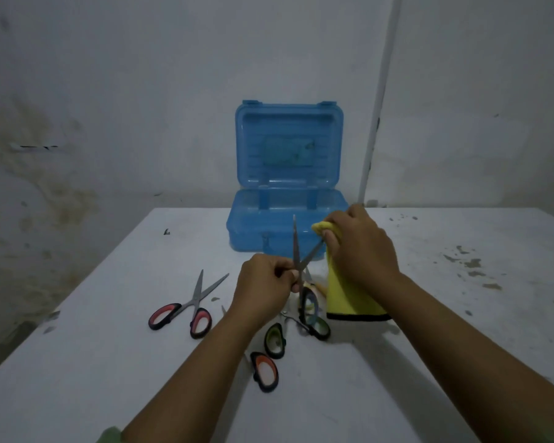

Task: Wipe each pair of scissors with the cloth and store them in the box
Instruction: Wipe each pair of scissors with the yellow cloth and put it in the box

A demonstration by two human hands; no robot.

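One pair of scissors (296, 247), blades spread, stood upright above the table (109, 362), left hand (264, 287) curled round its handles, right hand (360, 247) pinching the yellow cloth (346, 292) on one blade, just before the open blue box (287, 199); red-handled scissors (186, 306) lay leftward, apart.

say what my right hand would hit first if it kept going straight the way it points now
Probably the blue box. The right hand, gripping the yellow cloth around one scissor blade, points up and left toward the box's open base; depth is unclear from this view.
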